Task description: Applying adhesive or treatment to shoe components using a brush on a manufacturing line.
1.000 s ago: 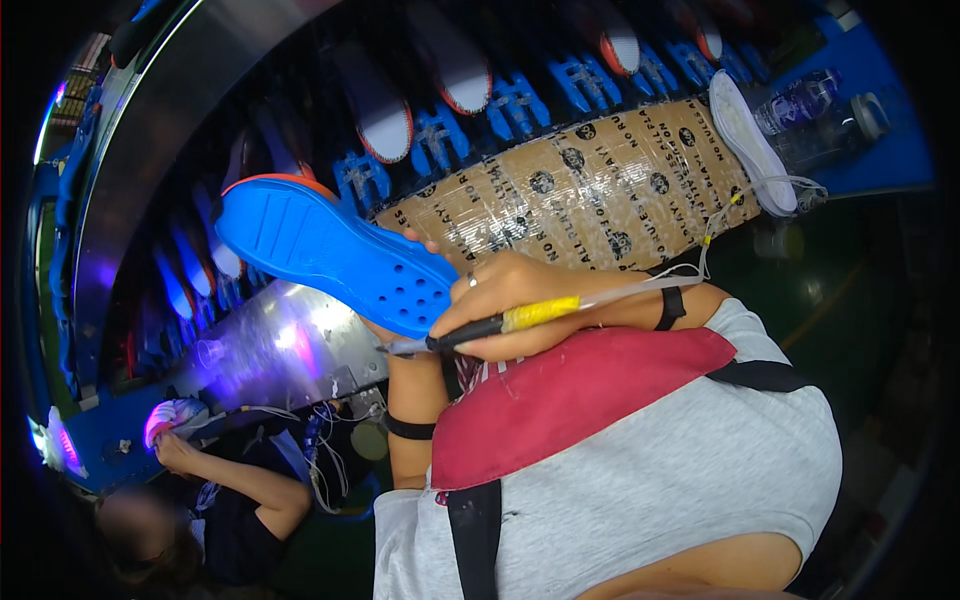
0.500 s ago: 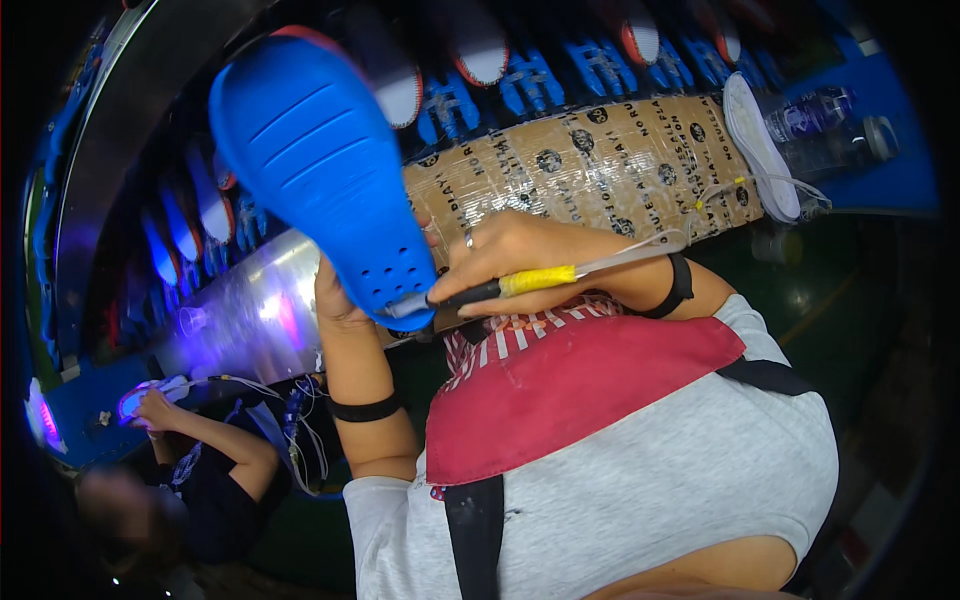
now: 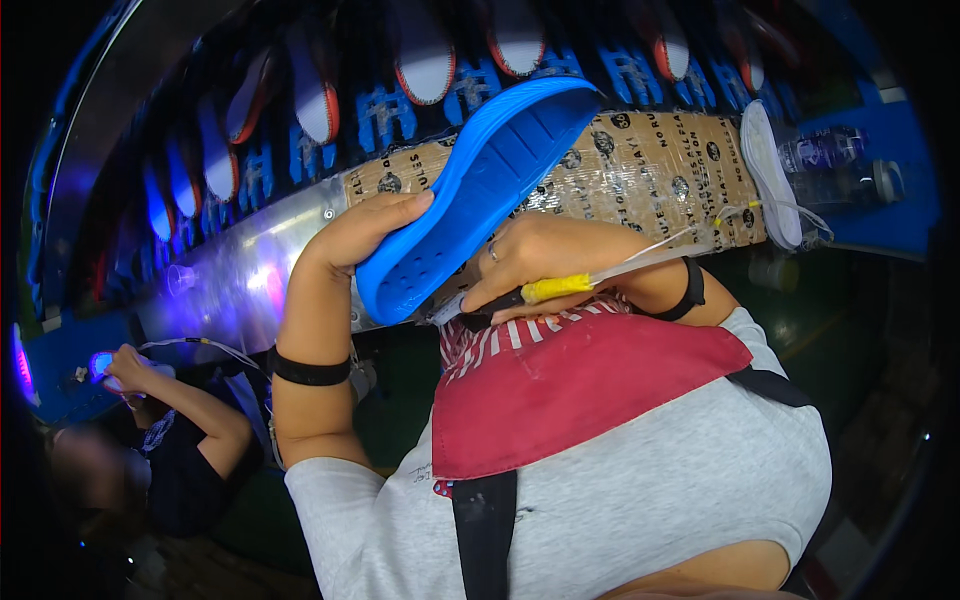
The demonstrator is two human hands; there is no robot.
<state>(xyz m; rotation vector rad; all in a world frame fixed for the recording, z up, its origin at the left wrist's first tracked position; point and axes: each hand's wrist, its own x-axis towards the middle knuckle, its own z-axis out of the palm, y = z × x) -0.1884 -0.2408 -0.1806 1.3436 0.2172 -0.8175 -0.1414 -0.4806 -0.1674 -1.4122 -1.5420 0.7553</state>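
Note:
A blue shoe sole (image 3: 490, 180) is gripped near its heel end by my left hand (image 3: 365, 232), thumb lying over the rim. The sole is tilted, its hollow inner side with ribs and small holes facing up. Just right of the heel, my right hand (image 3: 525, 260) closes around a brush (image 3: 555, 289) with a black and yellow handle. A clear tube and a thin wire trail from the handle's rear. The pale brush head is low beside the sole's heel; I cannot tell whether it touches.
Behind my hands lies a taped cardboard-covered surface (image 3: 650, 170). A white insole-shaped piece (image 3: 768, 175) and plastic bottles (image 3: 835, 165) lie at right. Shoe uppers (image 3: 425, 60) stand on blue holders along the far side. At left, a co-worker's hand (image 3: 128, 370) holds a lit piece.
The sole has turned from its outer face to its hollow inner side, and its toe has swung right. My left hand has shifted to the heel's left edge; the brush has moved slightly right.

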